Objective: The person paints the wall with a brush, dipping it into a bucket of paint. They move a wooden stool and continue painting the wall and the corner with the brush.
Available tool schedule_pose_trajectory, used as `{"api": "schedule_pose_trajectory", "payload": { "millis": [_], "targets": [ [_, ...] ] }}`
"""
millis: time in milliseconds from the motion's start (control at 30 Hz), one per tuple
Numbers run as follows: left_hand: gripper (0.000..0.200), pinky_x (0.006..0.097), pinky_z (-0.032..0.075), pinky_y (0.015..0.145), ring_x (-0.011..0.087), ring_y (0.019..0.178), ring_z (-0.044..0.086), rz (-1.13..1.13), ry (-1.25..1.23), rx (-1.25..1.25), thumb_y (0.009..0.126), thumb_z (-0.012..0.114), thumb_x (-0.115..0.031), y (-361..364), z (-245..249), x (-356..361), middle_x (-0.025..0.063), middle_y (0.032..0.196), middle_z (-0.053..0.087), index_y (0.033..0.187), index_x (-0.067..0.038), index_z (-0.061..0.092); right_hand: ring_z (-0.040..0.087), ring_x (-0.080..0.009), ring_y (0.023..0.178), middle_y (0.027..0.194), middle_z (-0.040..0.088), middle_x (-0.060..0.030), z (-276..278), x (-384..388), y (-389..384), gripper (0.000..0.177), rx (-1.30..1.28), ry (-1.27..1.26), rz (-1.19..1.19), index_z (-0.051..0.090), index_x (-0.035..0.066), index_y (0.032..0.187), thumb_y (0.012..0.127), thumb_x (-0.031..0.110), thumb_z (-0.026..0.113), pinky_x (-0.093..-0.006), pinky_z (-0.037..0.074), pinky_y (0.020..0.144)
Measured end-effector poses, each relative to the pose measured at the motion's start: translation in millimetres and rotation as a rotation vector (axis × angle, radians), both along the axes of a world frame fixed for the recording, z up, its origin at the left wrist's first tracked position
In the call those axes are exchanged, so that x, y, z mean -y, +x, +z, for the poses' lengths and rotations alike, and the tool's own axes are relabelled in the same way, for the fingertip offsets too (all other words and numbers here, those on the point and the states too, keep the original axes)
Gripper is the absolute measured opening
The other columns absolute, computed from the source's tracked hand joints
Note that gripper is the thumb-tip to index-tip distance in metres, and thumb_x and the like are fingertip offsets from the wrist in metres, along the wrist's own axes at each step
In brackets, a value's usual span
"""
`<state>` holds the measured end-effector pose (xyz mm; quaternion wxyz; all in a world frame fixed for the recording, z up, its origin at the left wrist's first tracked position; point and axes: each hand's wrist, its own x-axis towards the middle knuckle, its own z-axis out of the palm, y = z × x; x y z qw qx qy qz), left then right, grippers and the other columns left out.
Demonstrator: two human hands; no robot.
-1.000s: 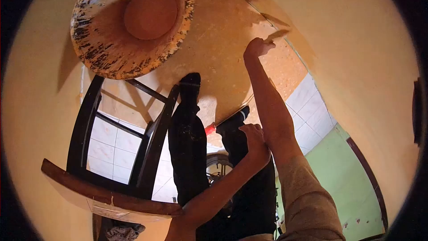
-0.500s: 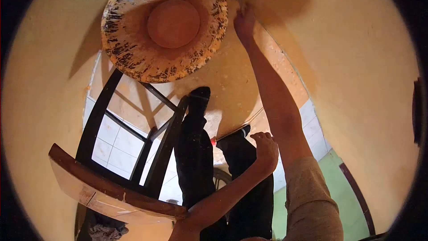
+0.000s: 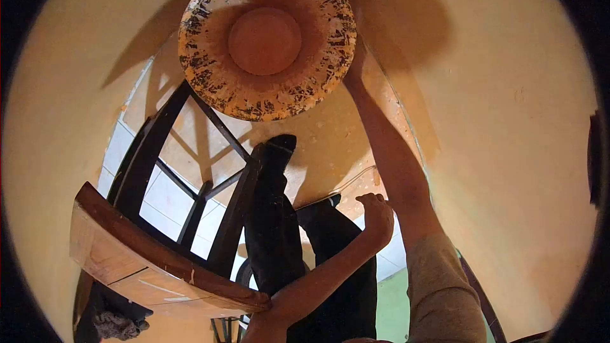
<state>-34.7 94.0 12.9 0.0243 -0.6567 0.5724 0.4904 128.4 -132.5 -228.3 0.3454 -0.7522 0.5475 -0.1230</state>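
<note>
A large round, bowl-like thing [image 3: 264, 41] with a reddish centre and a worn orange-and-black rim fills the upper middle. My right arm reaches up beside it, and my right hand [image 3: 357, 63] is mostly hidden behind its right edge; what it touches or holds does not show. Lower down, my left hand [image 3: 377, 221] is curled closed near my right forearm. Whatever its fingers may hold is hidden. My left forearm crosses in front of my dark-trousered legs, beside a wooden chair [image 3: 146, 279].
Dark chair legs [image 3: 225, 228] and crossbars stand at the left, over white floor tiles [image 3: 168, 202]. Yellowish wall surfaces [image 3: 508, 121] lie on both sides. A cloth-like bundle [image 3: 117, 326] is at the lower left, and a green surface [image 3: 393, 305] shows at the lower right.
In view, the round thing has shifted right and slightly down, covering most of my right hand, which showed before. The chair appears turned slightly. My left hand stays curled in nearly the same place.
</note>
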Motion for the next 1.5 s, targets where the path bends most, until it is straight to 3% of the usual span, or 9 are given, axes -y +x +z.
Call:
{"api": "schedule_pose_trajectory", "payload": {
  "millis": [333,467,733,833,1000,1100,1267,1433,1500],
  "targets": [
    [0.03,0.0577,0.042,0.097,0.0358,0.109,0.059,-0.026,0.068,-0.084,0.092,0.055,-0.022,35.6,12.9,12.0,0.0178,0.111,0.064,0.115,-0.008,0.067,0.058,-0.022,0.109,0.125,0.058,-0.0175,-15.8,92.4,58.8,0.045,0.398,0.127,0.09,0.049,-0.004,0.134,0.102,0.027,0.043,-0.0367,0.049,0.089],
    [0.037,0.062,0.042,0.093,0.0362,0.108,0.057,-0.021,0.042,-0.052,0.087,0.059,-0.027,25.7,1.4,9.6,0.0154,0.106,0.061,0.116,-0.004,0.064,0.056,-0.0445,0.101,0.106,0.058,-0.0298,-13.7,30.0,-32.3,0.034,-0.095,-0.025,0.037,0.052,-0.009,0.122,0.095,0.012,0.051,-0.0501,0.044,0.087],
    [0.035,0.0613,0.04,0.097,0.0368,0.11,0.056,-0.078,0.107,-0.027,0.09,0.052,-0.02,18.5,6.6,1.9,0.0199,0.11,0.061,0.118,-0.001,0.064,0.051,-0.0425,0.113,0.12,0.056,-0.0266,-36.8,3.0,-29.5,0.041,0.082,-0.321,0.2,0.046,-0.004,0.135,0.097,0.01,0.048,-0.0499,0.042,0.095],
    [0.035,0.0612,0.04,0.098,0.0364,0.108,0.057,-0.084,0.113,-0.089,0.09,0.052,-0.02,-10.0,-5.9,-5.0,0.0187,0.11,0.061,0.118,-0.001,0.064,0.053,-0.0332,0.118,0.126,0.057,-0.0211,-12.9,30.5,54.4,0.053,0.718,0.581,-0.36,0.043,0.006,0.143,0.096,0.028,0.052,-0.0451,0.042,0.101],
    [0.031,0.0598,0.041,0.098,0.0356,0.109,0.058,-0.203,0.122,0.022,0.09,0.056,-0.021,-26.3,-17.8,-5.6,0.0163,0.113,0.063,0.116,-0.007,0.065,0.058,-0.0388,0.108,0.119,0.059,-0.0259,3.5,95.3,81.6,0.05,0.122,0.159,0.204,0.046,0.009,0.141,0.092,0.016,0.053,-0.0476,0.045,0.095],
    [0.03,0.059,0.043,0.096,0.0341,0.108,0.059,-0.124,0.11,-0.113,0.09,0.056,-0.022,-10.9,-7.6,-4.7,0.0149,0.111,0.064,0.114,-0.008,0.067,0.055,-0.046,0.107,0.111,0.06,-0.0292,4.0,66.0,-0.5,0.033,0.143,-0.448,0.239,0.055,-0.005,0.119,0.091,0.01,0.056,-0.0523,0.045,0.091],
    [0.041,0.0535,0.045,0.088,0.0302,0.104,0.058,-0.076,0.085,-0.074,0.085,0.068,-0.037,-11.6,-8.3,-9.9,0.0124,0.106,0.063,0.114,-0.008,0.066,0.057,-0.0397,0.094,0.103,0.059,-0.0251,8.8,-31.2,-186.2,0.026,-0.02,-0.363,-0.067,0.055,-0.007,0.117,0.093,0.003,0.052,-0.0457,0.045,0.083],
    [0.027,0.0591,0.043,0.096,0.0363,0.108,0.06,-0.043,0.085,-0.119,0.09,0.056,-0.021,-10.9,-4.9,-13.6,0.0181,0.111,0.065,0.109,-0.006,0.069,0.056,-0.0437,0.095,0.104,0.058,-0.026,23.4,-81.0,-213.1,0.029,-0.153,-0.296,-0.178,0.054,-0.007,0.121,0.093,0.001,0.049,-0.0466,0.046,0.084],
    [0.041,0.0587,0.042,0.096,0.0346,0.111,0.057,-0.132,0.13,-0.033,0.089,0.063,-0.038,-20.2,-5.8,-19.5,0.0136,0.11,0.063,0.117,-0.009,0.065,0.053,-0.0447,0.109,0.114,0.058,-0.0276,22.1,-60.0,-174.4,0.035,-0.068,-0.262,0.008,0.053,-0.007,0.124,0.09,0.002,0.052,-0.0483,0.043,0.093]
  ]
}}
